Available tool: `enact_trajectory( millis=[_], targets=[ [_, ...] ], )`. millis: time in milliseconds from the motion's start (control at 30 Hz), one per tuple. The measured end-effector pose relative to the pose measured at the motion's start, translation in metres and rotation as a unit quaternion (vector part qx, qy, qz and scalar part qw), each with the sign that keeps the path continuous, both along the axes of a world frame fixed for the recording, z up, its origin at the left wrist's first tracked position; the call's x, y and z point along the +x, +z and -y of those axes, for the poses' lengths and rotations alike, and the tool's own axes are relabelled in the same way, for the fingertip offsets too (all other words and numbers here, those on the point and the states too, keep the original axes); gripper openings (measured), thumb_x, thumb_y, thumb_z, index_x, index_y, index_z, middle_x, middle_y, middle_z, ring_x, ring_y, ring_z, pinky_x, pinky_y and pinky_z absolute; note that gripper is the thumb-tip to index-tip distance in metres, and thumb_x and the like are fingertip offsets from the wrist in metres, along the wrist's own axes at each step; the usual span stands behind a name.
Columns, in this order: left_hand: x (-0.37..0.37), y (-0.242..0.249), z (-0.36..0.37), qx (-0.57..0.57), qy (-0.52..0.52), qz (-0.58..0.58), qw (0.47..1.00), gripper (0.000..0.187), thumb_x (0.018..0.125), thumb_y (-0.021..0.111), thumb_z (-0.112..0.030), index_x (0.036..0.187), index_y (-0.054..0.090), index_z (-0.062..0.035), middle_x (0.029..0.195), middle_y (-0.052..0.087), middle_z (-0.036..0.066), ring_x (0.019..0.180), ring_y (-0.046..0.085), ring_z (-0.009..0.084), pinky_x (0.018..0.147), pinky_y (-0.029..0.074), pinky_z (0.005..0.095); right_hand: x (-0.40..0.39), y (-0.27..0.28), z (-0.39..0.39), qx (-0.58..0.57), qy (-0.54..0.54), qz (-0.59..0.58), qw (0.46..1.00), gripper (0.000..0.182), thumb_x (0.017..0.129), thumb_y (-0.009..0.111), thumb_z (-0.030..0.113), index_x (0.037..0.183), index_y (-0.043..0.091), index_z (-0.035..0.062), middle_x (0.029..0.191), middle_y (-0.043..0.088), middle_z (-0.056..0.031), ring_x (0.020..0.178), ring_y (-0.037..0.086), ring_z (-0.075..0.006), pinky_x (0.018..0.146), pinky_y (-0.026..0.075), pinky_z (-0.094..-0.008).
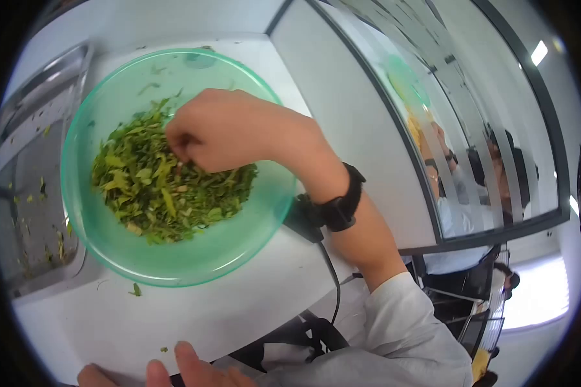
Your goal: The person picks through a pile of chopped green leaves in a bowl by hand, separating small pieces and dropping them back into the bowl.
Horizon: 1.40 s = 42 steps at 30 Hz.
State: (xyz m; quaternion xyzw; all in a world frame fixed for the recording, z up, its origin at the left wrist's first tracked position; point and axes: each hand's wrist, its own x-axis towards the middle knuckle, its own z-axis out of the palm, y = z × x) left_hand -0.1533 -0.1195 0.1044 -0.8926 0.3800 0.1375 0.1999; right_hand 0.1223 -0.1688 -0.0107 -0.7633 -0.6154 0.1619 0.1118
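Observation:
A pale green plastic bowl (265, 242) stands on the white table with a heap of chopped leafy greens (152, 187) in it. My right hand (219, 132) reaches over the bowl from the right, its fingers curled closed at the top of the heap. Whatever is between those fingertips is hidden from me. A black band with a small box (339, 209) is strapped round my right wrist. At the bottom edge, partly cut off by the frame, my left hand (197, 371) shows spread fingers above the table and holds nothing visible.
Left of the bowl lies a metal tray (29, 193) with scattered leaf bits. A loose leaf (136, 290) rests on the white table (168, 316). A black cable (336, 284) runs down beside my right forearm. A dark-framed glass panel (458, 129) rises on the right.

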Motion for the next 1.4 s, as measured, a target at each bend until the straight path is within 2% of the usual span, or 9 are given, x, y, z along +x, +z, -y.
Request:
enact_trajectory(
  millis=[100, 233, 267, 500, 533, 567, 667, 800, 1400],
  targets=[
    [-0.021, -0.045, 0.021, -0.127, 0.162, 0.110, 0.972, 0.014, 0.085, 0.059, -0.002, 0.086, 0.069, 0.0081, 0.086, 0.065, 0.024, 0.107, 0.064, 0.0454, 0.100, 0.048, 0.0658, 0.001, 0.000, 0.002, 0.004, -0.012, -0.022, 1.000, 0.018, 0.077, 0.052, 0.007, 0.083, 0.069, 0.0048, 0.075, 0.066, -0.0128, 0.073, 0.064, -0.0303, 0.067, 0.050, -0.0420],
    [-0.020, -0.048, 0.041, -0.475, 0.428, 0.124, 0.759, 0.018, 0.080, 0.059, -0.005, 0.085, 0.068, 0.0102, 0.086, 0.063, 0.026, 0.104, 0.062, 0.0458, 0.102, 0.046, 0.0661, -0.004, 0.009, 0.002, -0.040, -0.032, -0.019, 0.999, 0.019, 0.076, 0.052, 0.005, 0.085, 0.069, 0.0055, 0.082, 0.067, -0.0108, 0.076, 0.064, -0.0294, 0.070, 0.050, -0.0398],
    [-0.025, -0.047, 0.032, -0.240, 0.306, 0.104, 0.915, 0.022, 0.078, 0.060, -0.008, 0.084, 0.067, 0.0117, 0.088, 0.062, 0.030, 0.106, 0.060, 0.0465, 0.103, 0.044, 0.0676, -0.005, 0.008, 0.003, -0.044, -0.017, -0.016, 0.999, 0.019, 0.076, 0.052, 0.005, 0.085, 0.069, 0.0055, 0.082, 0.067, -0.0108, 0.076, 0.064, -0.0294, 0.070, 0.050, -0.0398],
    [0.035, -0.042, 0.039, -0.210, 0.212, 0.012, 0.955, 0.027, 0.075, 0.067, -0.019, 0.096, 0.077, -0.0044, 0.093, 0.074, 0.015, 0.091, 0.068, 0.0338, 0.096, 0.045, 0.0589, 0.011, -0.001, 0.006, 0.033, 0.027, 0.003, 0.999, 0.017, 0.073, 0.052, -0.001, 0.082, 0.065, 0.0038, 0.081, 0.066, -0.0107, 0.079, 0.064, -0.0308, 0.071, 0.050, -0.0414],
    [0.048, -0.035, 0.028, -0.254, 0.191, -0.111, 0.942, 0.042, 0.065, 0.082, -0.027, 0.098, 0.076, -0.0020, 0.095, 0.074, 0.010, 0.093, 0.068, 0.0340, 0.098, 0.044, 0.0608, 0.009, 0.001, 0.007, 0.014, 0.026, 0.004, 1.000, 0.016, 0.072, 0.052, -0.001, 0.080, 0.065, 0.0034, 0.081, 0.065, -0.0115, 0.078, 0.064, -0.0311, 0.071, 0.050, -0.0417],
    [0.057, -0.073, 0.027, -0.291, 0.181, 0.085, 0.936, 0.027, 0.087, 0.064, -0.028, 0.068, 0.058, -0.0103, 0.061, 0.057, 0.005, 0.062, 0.061, 0.0236, 0.056, 0.046, 0.0444, 0.010, 0.001, 0.008, 0.006, 0.020, -0.018, 1.000, 0.014, 0.072, 0.053, 0.000, 0.079, 0.065, 0.0028, 0.080, 0.065, -0.0119, 0.077, 0.063, -0.0312, 0.070, 0.050, -0.0419],
    [0.085, -0.061, -0.037, -0.371, 0.217, 0.157, 0.889, 0.003, 0.079, 0.063, -0.012, 0.077, 0.062, -0.0099, 0.066, 0.061, 0.008, 0.065, 0.064, 0.0309, 0.058, 0.050, 0.0410, 0.013, -0.001, 0.014, 0.051, 0.019, -0.003, 0.999, 0.012, 0.072, 0.054, 0.001, 0.077, 0.065, 0.0030, 0.078, 0.064, -0.0120, 0.076, 0.063, -0.0314, 0.069, 0.050, -0.0419],
    [0.135, -0.094, -0.091, -0.444, 0.334, 0.122, 0.822, 0.019, 0.078, 0.074, -0.013, 0.095, 0.069, -0.0068, 0.078, 0.071, 0.010, 0.071, 0.068, 0.0281, 0.062, 0.052, 0.0378, 0.005, 0.014, 0.014, -0.052, -0.005, -0.032, 0.998, 0.012, 0.074, 0.057, 0.005, 0.078, 0.068, 0.0049, 0.073, 0.066, -0.0106, 0.072, 0.064, -0.0294, 0.065, 0.049, -0.0404],
    [0.148, -0.119, -0.101, -0.366, 0.343, 0.092, 0.860, 0.024, 0.070, 0.068, -0.006, 0.094, 0.066, -0.0050, 0.077, 0.069, 0.012, 0.073, 0.066, 0.0323, 0.067, 0.052, 0.0417, 0.016, 0.005, 0.009, -0.017, 0.044, -0.130, 0.990, 0.018, 0.074, 0.071, 0.020, 0.087, 0.072, 0.0064, 0.077, 0.072, -0.0079, 0.071, 0.068, -0.0224, 0.065, 0.053, -0.0349]
  ],
)
